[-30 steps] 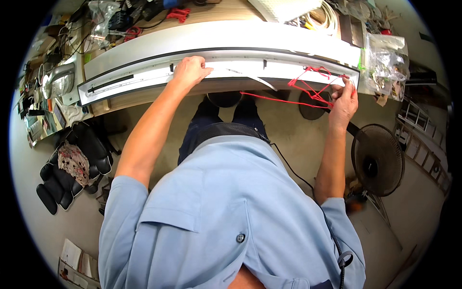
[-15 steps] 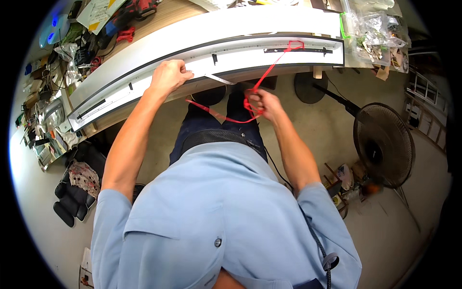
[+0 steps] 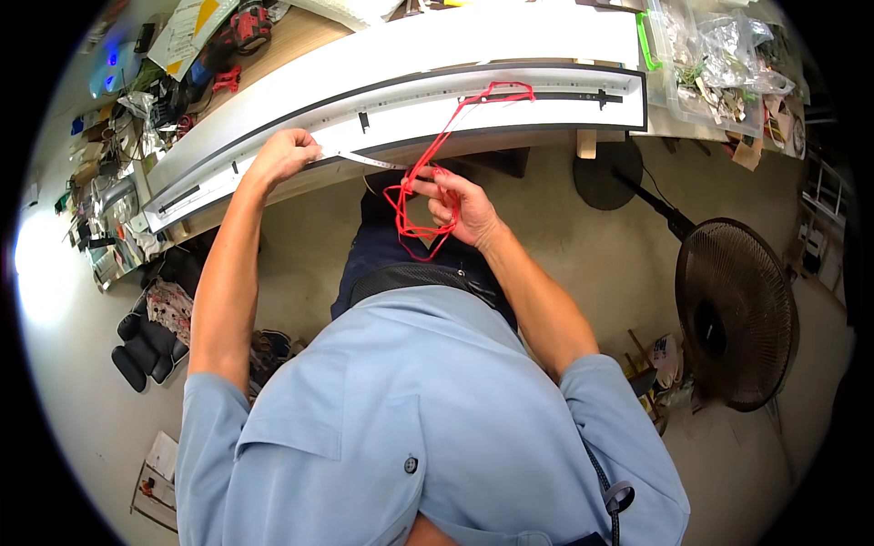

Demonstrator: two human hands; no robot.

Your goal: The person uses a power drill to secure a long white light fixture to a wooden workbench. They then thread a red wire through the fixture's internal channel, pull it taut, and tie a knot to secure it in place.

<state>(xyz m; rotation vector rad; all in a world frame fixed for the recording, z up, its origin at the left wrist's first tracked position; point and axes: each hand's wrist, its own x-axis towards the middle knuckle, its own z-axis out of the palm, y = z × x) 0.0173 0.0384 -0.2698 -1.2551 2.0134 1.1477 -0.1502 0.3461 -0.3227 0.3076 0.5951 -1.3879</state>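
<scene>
A long white channel with black edges [image 3: 583,68] lies along the front of the bench. My left hand [image 3: 284,156] is at its near edge, left of the middle, fingers closed in a pinch on a narrow white LED strip [image 3: 369,161]. The strip runs right from there toward my right hand [image 3: 464,207], where its far end is hidden. Thin red ribbon [image 3: 428,257] hangs in loose loops from the curled fingers of my right hand. Part of the ribbon stretches up into the channel's right half. A black bar [image 3: 583,96] lies inside the channel there.
A clear plastic box [image 3: 719,100] of scraps and bags stands at the bench's right end. Red-and-black power tools [image 3: 248,32] and clutter fill the far left. A large black fan [image 3: 737,314] stands on the floor at right, and a black padded chair [image 3: 146,341] at lower left.
Both hands have moved left along the channel. The red ribbon's trailing tail has been gathered into loops at my right hand. The view has also shifted slightly.
</scene>
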